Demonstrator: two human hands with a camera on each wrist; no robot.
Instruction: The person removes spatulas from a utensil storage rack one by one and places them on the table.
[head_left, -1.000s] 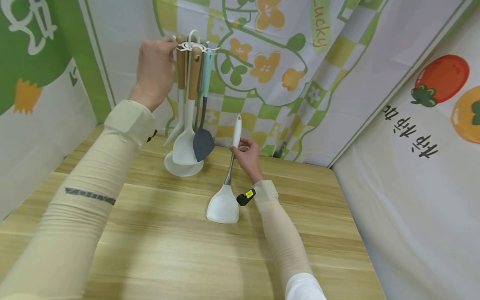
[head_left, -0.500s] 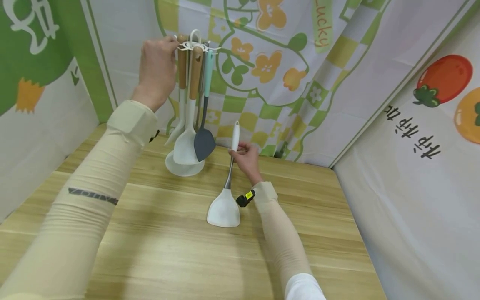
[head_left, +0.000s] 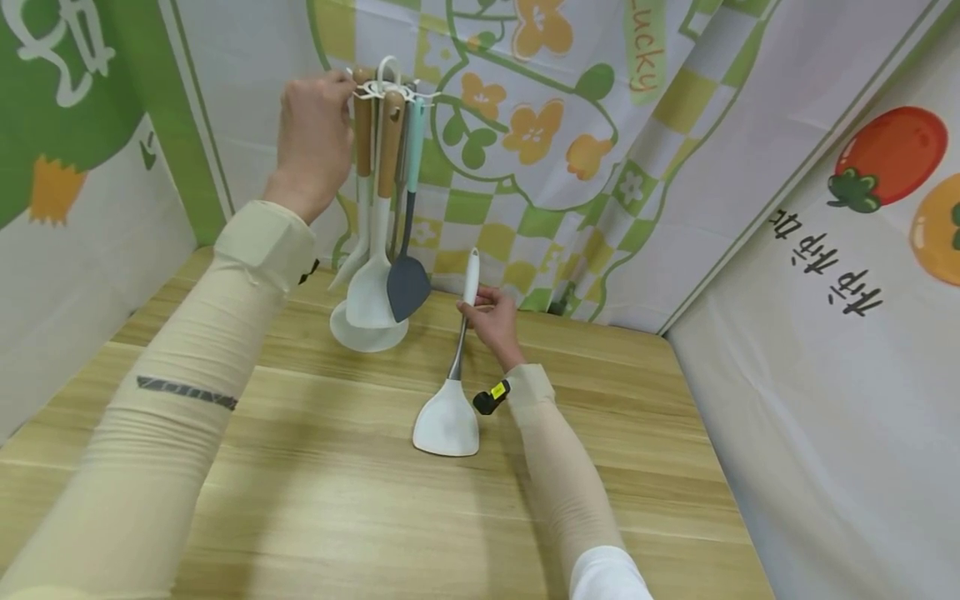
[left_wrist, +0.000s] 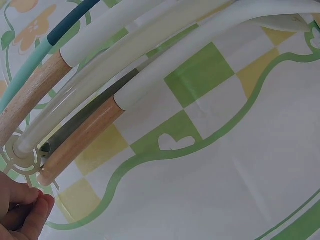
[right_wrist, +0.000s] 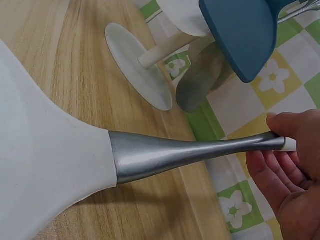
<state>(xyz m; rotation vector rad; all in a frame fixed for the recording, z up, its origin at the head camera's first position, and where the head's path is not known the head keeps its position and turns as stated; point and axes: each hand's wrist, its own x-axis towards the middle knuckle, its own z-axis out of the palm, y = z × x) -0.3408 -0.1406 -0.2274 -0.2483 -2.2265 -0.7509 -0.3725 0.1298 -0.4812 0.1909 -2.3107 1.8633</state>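
Observation:
In the head view my left hand (head_left: 315,137) is raised at the back left. Its fingertips pinch the edge of the white hooked top of a utensil rack (head_left: 369,337). From that top hang wooden-handled white utensils, among them a white spatula or turner (head_left: 371,292), and a dark turner with a mint handle (head_left: 408,287). To the right, my right hand (head_left: 497,321) pinches a white turner (head_left: 447,421) where its metal neck meets the white handle. Its handle points up and its broad head points down; whether the head touches the table is unclear. The right wrist view shows the metal neck (right_wrist: 165,155) closely.
A wood-grain table (head_left: 360,500) lies below both hands. Behind it hangs a checked, flowered curtain (head_left: 495,208). White printed cloth walls (head_left: 810,375) stand at both sides. The rack's round base (right_wrist: 137,67) stands near the table's back edge.
The white turner in my right hand has dropped slightly, its head now a little nearer me. My left hand stays at the rack's top.

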